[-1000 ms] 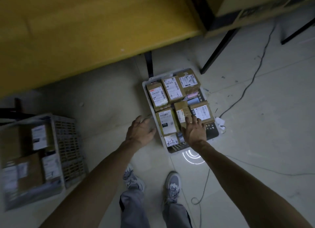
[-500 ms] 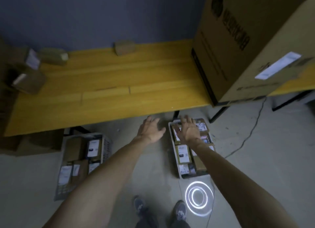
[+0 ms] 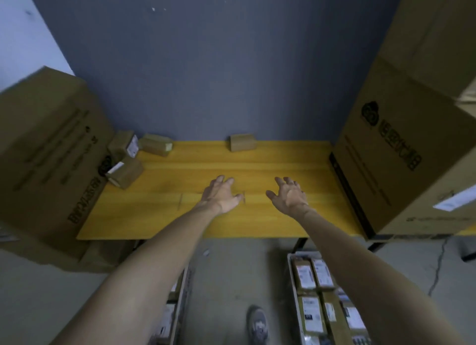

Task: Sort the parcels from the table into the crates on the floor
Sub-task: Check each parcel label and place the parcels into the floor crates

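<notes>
Over the desk (image 3: 159, 215), I hold my left grip (image 3: 221, 196) and right grip (image 3: 289, 197) spread and empty, while parcels (image 3: 126, 174) lie far left and a filled crate (image 3: 292, 293) sits near right on the floor (image 3: 231, 267).

Yellow table (image 3: 283, 164), frame centre: left hand (image 3: 221, 195) and right hand (image 3: 289, 196) reaching over it, fingers spreading loosely, holding nothing. Lone parcel (image 3: 243, 142) sitting at the back edge, centre. Three parcels (image 3: 125, 174) clustering middle left. Right crate (image 3: 291, 280) and left crate (image 3: 180, 306) sitting on the floor along the bottom of the frame, holding labelled parcels.
</notes>
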